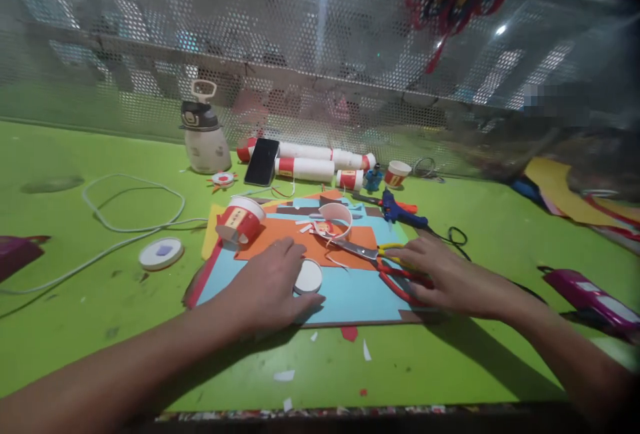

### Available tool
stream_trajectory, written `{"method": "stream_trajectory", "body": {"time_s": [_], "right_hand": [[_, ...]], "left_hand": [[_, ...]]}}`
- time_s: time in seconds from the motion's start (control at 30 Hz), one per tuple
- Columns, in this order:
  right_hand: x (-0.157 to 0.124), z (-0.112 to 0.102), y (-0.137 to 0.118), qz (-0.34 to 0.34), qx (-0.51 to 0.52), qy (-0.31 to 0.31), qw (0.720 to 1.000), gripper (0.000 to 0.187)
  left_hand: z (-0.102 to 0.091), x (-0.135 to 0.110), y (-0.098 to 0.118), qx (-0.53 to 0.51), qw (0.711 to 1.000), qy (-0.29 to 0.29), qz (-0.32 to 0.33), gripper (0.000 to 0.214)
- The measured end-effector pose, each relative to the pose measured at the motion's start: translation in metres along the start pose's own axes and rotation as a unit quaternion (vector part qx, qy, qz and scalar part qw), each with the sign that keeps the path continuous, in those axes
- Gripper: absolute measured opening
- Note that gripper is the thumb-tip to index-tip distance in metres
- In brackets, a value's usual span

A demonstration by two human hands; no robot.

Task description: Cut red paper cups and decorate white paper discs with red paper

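My left hand (273, 284) lies palm down on a blue paper sheet (350, 297), fingers and thumb curled around a white paper-cup bottom disc (308, 277). My right hand (443, 277) rests flat, fingers spread, on the red and yellow handles of scissors (373, 254) lying on orange paper (310, 244). A cut white cup rim strip (337, 214) and a tipped red-and-white paper cup (240, 221) lie just beyond the hands.
A white bottle (204, 134), a dark phone (262, 162), stacked paper cups (320, 161) and a blue glue gun (397, 211) stand along the back. A white cable (125, 221), a tape roll (161, 253) and a purple case (590, 297) sit on the green table (75, 301).
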State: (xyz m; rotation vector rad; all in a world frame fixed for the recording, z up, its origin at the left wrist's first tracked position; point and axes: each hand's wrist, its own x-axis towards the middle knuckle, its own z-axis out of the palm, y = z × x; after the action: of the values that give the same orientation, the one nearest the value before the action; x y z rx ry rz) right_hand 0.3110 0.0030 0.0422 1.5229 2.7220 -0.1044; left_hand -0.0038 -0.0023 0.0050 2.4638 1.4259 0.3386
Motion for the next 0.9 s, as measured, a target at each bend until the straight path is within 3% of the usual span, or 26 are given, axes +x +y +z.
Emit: {"method": "stream_trajectory", "body": {"time_s": [0.17,0.37,0.53,0.73,0.9], "right_hand": [[0.013,0.011,0.002,0.032,-0.038,-0.063,0.997,0.057],[0.028,0.020,0.017,0.035,-0.006,-0.086,0.996,0.070],[0.034,0.018,0.024,0.048,0.002,-0.065,0.997,0.045],[0.020,0.006,0.029,0.010,0.068,-0.036,0.997,0.041],[0.009,0.003,0.026,-0.029,0.155,-0.051,0.986,0.044]], "left_hand": [[-0.016,0.002,-0.006,-0.057,0.996,-0.074,-0.011,0.059],[-0.011,0.005,-0.011,-0.079,0.995,-0.064,0.006,0.046],[-0.008,0.009,-0.014,-0.116,0.992,-0.044,0.006,0.037],[-0.020,0.016,-0.017,-0.262,0.961,-0.052,-0.066,0.041],[-0.029,0.016,-0.021,-0.377,0.920,-0.083,-0.071,0.058]]}}
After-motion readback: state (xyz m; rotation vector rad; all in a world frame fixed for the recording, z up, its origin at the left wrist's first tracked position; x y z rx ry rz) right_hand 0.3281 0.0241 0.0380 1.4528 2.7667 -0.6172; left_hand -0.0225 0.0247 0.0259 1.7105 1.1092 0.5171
